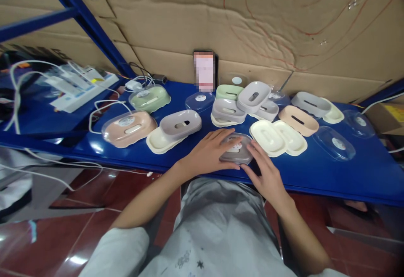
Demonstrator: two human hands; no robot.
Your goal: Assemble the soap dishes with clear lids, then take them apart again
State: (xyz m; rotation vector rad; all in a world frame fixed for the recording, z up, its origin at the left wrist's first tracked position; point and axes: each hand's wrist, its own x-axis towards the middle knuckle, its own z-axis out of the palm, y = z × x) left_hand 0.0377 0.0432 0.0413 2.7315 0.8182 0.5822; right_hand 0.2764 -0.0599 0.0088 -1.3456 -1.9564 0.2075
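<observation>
Head view: I have both hands on a grey soap box (236, 149) at the near edge of the blue shelf (315, 176). My left hand (211, 153) lies flat over its clear lid, fingers spread; my right hand (265, 172) cups its right end, fingers loosely bent.

Looks done: two lidded boxes, pink (128, 128) and green (149, 98), at left.

Looks left: loose trays (277, 137), grey inserts (180, 124) and clear lids (334, 143) scattered well apart. I judge most of the pile unassembled.
</observation>
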